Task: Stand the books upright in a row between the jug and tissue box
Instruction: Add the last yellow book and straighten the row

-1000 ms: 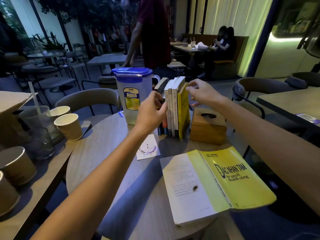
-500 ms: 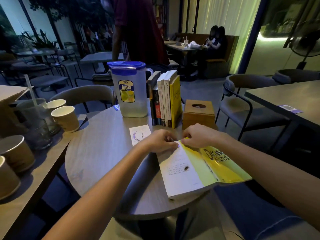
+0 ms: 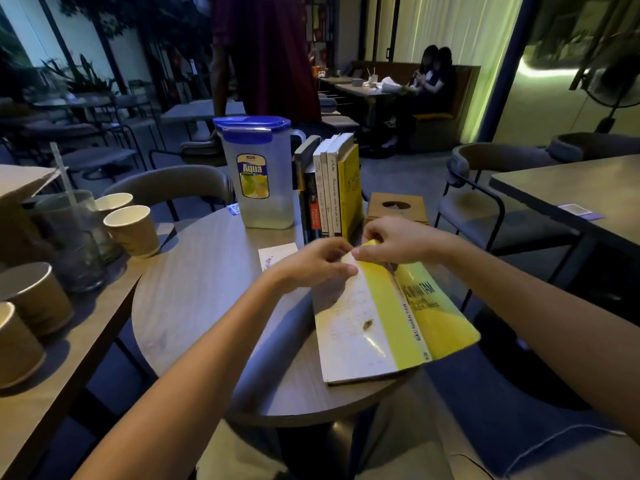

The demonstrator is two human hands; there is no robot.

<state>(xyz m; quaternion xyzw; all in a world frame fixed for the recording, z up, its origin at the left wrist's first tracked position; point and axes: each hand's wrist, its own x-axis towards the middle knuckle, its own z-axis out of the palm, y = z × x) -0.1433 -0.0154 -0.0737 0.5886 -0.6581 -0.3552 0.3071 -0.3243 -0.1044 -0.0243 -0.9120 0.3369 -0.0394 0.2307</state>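
Side table: a wooden table (image 3: 69, 341) ran along the left edge, carrying brown paper cups (image 3: 131, 230) and a glass with a straw (image 3: 74, 233).
Round table: a grey wood-grain top (image 3: 194, 289) filled the middle of the view.
Card: a small white card (image 3: 275, 254) lay flat near the left hand.
Jug: a clear jug with a blue lid (image 3: 258, 174) stood at the far side of the round table.
Standing books: a row of books (image 3: 329, 188) stood upright between the jug and the tissue box, the leftmost leaning.
Left hand: the left hand (image 3: 311, 263) had curled fingers pinching the far edge of the book's white half.
Open book: a yellow book (image 3: 391, 317) lay spread open, covers up, on the near right of the round table, with its yellow half past the rim.
Tissue box: a wooden tissue box (image 3: 394, 206) sat just behind the right hand.
Right hand: the right hand (image 3: 398, 239) pinched the yellow cover's far corner.
Right side: a chair (image 3: 485, 209) and another table (image 3: 571, 188) stood there.
Room: a dim café, with a standing person in dark red (image 3: 266, 53) and seated people (image 3: 433, 74) at the back.
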